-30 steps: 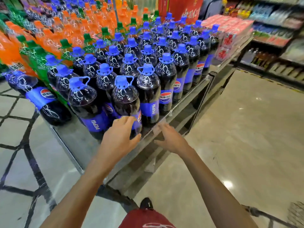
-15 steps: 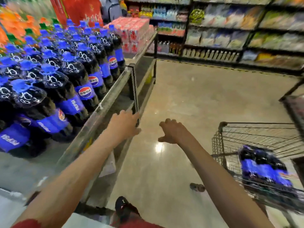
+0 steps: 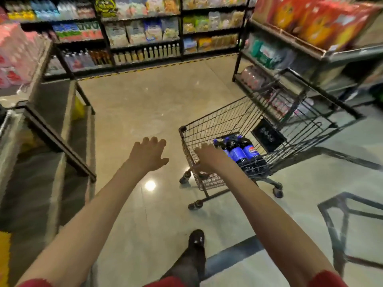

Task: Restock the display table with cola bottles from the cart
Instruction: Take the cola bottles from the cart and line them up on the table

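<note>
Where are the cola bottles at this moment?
In the head view, right of centre, the cola bottles lie on the bottom of the wire cart, just beyond the right hand and in front of the right-side shelves.

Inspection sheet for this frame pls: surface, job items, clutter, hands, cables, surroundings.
Surface: display table edge at left, top mostly out of frame; glossy floor.
Job's things: cola bottles inside wire cart.
Clutter: nothing seen.
Hands: left hand open, over floor; right hand open, fingers at cart's near wall, contact unclear.
Cables: nothing seen.
Surroundings: stocked shelves behind; rack beside cart.
</note>
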Motion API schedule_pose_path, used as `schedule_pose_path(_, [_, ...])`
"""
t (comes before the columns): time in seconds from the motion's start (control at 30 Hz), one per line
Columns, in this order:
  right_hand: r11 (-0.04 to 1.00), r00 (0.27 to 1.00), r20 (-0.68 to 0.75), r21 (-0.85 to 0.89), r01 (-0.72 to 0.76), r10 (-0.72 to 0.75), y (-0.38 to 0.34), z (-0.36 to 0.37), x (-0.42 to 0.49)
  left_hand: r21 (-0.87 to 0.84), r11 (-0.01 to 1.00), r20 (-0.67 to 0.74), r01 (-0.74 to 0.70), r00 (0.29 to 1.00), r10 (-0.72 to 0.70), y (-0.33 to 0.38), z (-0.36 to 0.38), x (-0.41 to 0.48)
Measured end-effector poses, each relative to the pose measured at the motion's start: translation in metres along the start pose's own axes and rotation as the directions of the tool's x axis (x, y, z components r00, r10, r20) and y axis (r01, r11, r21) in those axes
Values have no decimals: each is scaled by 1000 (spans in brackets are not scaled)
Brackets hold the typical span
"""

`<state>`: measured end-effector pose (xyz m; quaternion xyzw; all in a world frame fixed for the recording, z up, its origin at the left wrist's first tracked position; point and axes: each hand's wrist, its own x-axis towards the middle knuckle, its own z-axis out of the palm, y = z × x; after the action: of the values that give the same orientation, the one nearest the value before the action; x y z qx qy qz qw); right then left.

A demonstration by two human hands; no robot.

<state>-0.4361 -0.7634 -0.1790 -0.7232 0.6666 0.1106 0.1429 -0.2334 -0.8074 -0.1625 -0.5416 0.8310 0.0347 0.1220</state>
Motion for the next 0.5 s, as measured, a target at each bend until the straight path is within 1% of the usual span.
schedule_pose_path(0.13, [994, 993, 59, 35, -101, 99, 55, 0, 1, 14, 997, 13, -81, 997, 81, 46, -4, 45])
schedule_pose_path(0.23, [988, 986, 88, 54, -144, 139, 93, 1, 7, 5, 992, 32, -122, 992, 122, 76, -4, 80])
schedule_pose_path(0.5, [988, 976, 173, 56, -143, 132, 191, 0, 50, -33, 988, 90, -150, 984, 152, 139, -10, 173])
